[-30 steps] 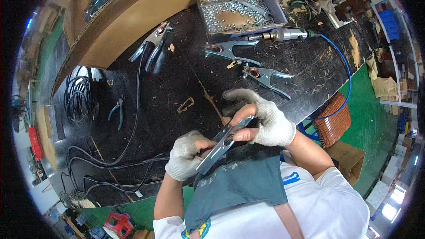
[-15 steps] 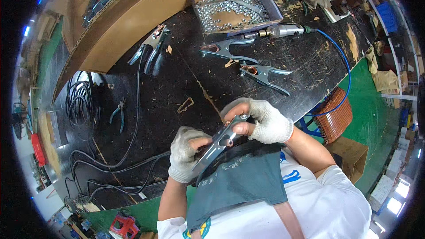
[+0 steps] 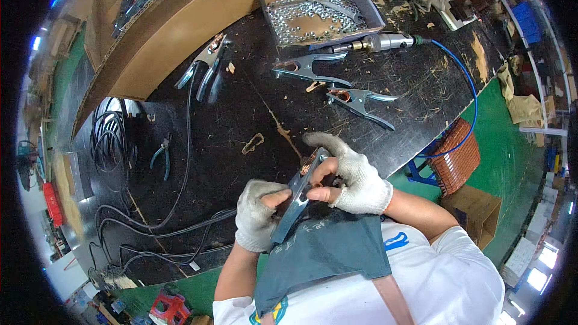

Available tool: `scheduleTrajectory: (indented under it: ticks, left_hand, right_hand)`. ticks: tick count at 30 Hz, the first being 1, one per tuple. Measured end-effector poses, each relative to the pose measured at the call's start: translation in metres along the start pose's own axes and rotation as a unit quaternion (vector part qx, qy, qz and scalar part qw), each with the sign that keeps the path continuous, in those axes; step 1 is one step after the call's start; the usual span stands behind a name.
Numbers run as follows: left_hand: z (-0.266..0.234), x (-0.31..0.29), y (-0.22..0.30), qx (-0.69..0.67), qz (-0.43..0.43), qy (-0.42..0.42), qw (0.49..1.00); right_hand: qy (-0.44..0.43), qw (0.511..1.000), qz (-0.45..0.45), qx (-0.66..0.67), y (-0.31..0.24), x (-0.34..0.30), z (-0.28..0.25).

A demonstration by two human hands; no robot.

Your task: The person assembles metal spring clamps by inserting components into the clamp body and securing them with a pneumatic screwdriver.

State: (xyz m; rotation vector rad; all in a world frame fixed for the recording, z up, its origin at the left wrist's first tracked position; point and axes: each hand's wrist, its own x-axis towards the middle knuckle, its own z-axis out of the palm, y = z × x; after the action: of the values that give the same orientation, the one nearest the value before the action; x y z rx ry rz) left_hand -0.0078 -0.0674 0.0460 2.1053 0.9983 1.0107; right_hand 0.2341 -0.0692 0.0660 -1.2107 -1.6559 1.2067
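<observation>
Clamp, steeper than earlier, in grip of left hand and right hand; white writing on apron

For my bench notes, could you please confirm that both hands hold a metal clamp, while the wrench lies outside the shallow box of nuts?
Not quite: the head view shows the wrench inside the shallow box, on top of the nuts. The left hand and right hand do hold a metal clamp.
</observation>
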Motion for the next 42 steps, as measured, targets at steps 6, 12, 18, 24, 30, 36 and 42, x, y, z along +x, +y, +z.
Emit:
scheduleTrajectory:
  ticks: [6,12,18,24,30,36,42]
  left_hand:
    - [-0.029,0.019,-0.016,-0.321,-0.280,-0.102,0.899]
    - [-0.011,0.040,-0.012,-0.145,-0.112,-0.168,0.969]
    - [0.002,0.028,0.002,0.053,0.001,-0.078,0.996]
    - [-0.022,0.023,-0.026,-0.063,-0.083,-0.218,0.970]
    - [-0.004,0.082,0.003,-0.058,-0.259,-0.363,0.893]
    - [0.004,0.073,-0.001,0.019,-0.297,-0.194,0.935]
    - [-0.021,0.075,-0.012,-0.084,-0.294,-0.310,0.900]
  right_hand:
    - [0.026,0.999,0.013,0.019,-0.001,-0.003,0.000]
    - [0.024,0.995,0.034,0.086,0.003,0.002,-0.008]
    - [0.043,0.999,0.010,0.023,-0.003,0.007,-0.006]
    - [0.086,0.994,0.073,0.017,0.001,0.000,0.003]
    - [0.099,0.991,0.061,-0.066,-0.010,0.004,0.010]
    - [0.178,0.959,-0.028,-0.218,-0.008,0.015,0.012]
    - [0.138,0.964,-0.106,-0.201,-0.011,0.022,0.002]
